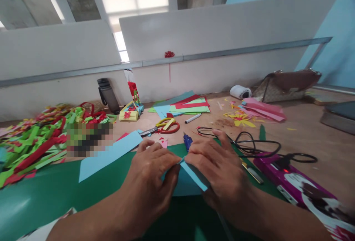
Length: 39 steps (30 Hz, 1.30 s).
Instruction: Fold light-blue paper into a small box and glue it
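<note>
My left hand [151,176] and my right hand [217,165] meet over a small piece of light blue paper [191,178] lying on a green mat [55,193]. Both hands pinch the paper's folded edge between thumb and fingers, their fingertips nearly touching. A folded flap of the blue paper sticks out under my right thumb. A larger light blue sheet [109,154] lies on the mat to the left of my left hand.
A heap of green and red paper strips [33,137] fills the left. Scissors [163,127], a blue glue gun [188,141] with a black cord [249,146], coloured sheets [185,106], a marker [193,118], a dark bottle [108,95], a bag [285,85] and a purple box [294,183] surround the mat.
</note>
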### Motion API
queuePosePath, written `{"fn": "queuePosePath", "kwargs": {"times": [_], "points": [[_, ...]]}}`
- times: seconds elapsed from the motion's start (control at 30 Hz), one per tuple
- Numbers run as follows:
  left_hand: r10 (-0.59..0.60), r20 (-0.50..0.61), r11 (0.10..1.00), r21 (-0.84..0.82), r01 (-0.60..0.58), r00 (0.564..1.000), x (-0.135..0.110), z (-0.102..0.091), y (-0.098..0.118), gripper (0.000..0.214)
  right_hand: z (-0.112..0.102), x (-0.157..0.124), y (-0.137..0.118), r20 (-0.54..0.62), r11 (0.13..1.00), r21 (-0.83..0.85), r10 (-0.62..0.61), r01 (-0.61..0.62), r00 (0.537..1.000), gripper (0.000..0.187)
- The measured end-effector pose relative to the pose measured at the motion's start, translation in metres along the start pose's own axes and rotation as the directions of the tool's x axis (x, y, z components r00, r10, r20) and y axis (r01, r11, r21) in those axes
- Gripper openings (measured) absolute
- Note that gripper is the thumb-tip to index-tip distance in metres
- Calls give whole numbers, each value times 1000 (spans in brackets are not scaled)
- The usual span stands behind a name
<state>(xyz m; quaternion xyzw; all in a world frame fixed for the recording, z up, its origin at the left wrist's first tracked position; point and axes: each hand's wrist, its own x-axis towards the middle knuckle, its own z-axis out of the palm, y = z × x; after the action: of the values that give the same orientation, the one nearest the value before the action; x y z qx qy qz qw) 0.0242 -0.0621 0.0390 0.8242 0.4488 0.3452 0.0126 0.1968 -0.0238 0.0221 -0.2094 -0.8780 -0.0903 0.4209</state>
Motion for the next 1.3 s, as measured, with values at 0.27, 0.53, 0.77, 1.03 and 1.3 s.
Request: {"fn": "queuePosePath", "kwargs": {"times": [0.27, 0.53, 0.77, 1.03, 1.3], "points": [[90, -145, 996, 27, -87, 985, -1, 4, -4, 15, -2, -3, 0, -56, 991, -114, -73, 66, 996, 21], [173, -214, 979, 148, -143, 961, 1, 7, -2, 14, -4, -6, -1, -83, 983, -123, -150, 140, 985, 22], [162, -269, 983, 127, -131, 950, 1, 2, -4, 15, -2, -4, -2, -152, 986, -103, -148, 134, 977, 13], [95, -185, 996, 17, -93, 978, 7, -6, -16, 18, -9, 4, 1, -160, 951, 275, 188, -139, 969, 32], [40, -86, 998, -41, -44, 995, 8, -7, -18, 23, 2, 8, 10, -21, 869, 455, 229, -194, 973, 12]]}}
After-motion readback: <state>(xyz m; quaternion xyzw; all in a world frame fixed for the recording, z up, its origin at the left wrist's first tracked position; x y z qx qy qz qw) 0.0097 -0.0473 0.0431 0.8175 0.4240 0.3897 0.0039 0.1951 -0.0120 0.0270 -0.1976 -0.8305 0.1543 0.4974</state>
